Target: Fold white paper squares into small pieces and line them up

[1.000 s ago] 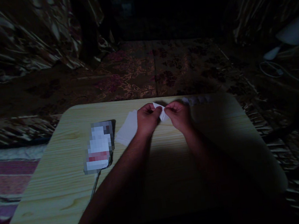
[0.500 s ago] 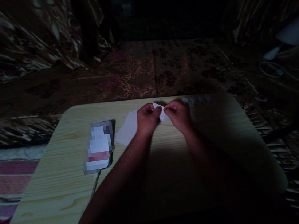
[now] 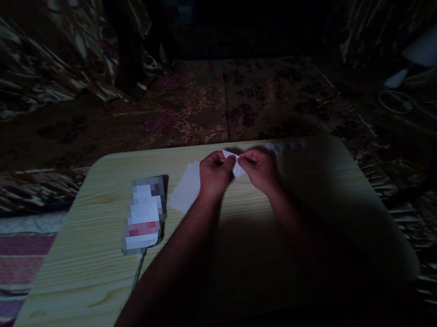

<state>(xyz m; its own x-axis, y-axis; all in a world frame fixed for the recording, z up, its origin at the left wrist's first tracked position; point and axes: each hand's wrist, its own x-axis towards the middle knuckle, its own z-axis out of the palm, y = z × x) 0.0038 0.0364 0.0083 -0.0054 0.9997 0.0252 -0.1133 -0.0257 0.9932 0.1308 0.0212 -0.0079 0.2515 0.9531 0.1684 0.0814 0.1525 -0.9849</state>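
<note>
My left hand and my right hand meet near the far edge of the table. Between them they pinch a small folded piece of white paper, its pointed top showing above my left thumb. Both thumbs press on the paper from the near side; the fingers behind it are partly hidden. Just left of my left hand lies a loose stack of white paper sheets, partly covered by that hand. To the right of my right hand sits a row of several small whitish folded pieces, too dim to make out exactly.
The pale wooden table has rounded corners. A phone-like device with a blurred screen lies on its left, a cable running toward me. Patterned fabric lies beyond. A white lamp-like object with a cord is at right.
Hardly anything differs. My right thumb and fingers have shifted slightly left along the paper, and both hands still hold it in the same place.
</note>
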